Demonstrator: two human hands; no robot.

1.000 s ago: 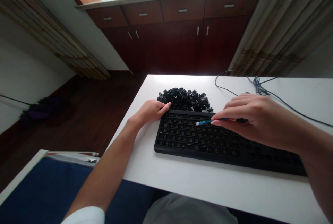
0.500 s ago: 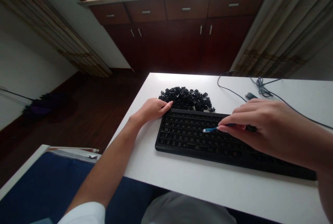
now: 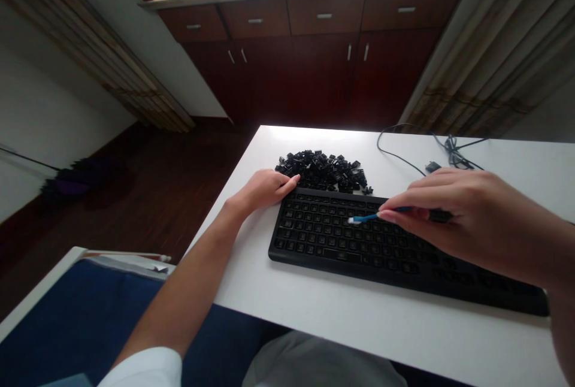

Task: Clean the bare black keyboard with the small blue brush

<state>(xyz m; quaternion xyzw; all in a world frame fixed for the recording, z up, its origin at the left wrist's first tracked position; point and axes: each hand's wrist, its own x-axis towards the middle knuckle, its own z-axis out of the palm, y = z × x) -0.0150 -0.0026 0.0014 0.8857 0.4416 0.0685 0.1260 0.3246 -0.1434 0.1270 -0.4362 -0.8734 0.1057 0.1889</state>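
Black keycaps [image 3: 321, 170] heap just beyond the keyboard [image 3: 341, 237]; the right hand [image 3: 467, 219] pinches a blue swab [image 3: 366, 218] in narrow fingers [image 3: 404, 198] above the keys, the left hand [image 3: 259, 190] lying loosely curled by the far corner.

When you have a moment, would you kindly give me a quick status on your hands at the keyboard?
Right hand pinching blue swab over black keyboard. Left hand open at keyboard's upper-left corner, beside pile of black keycaps. Black cable on table beyond right hand.

White sleeve [image 3: 141, 369] on L arm [image 3: 179, 297], grey pants [image 3: 323, 366], L hand [image 3: 260, 190] + R hand [image 3: 467, 219] bare
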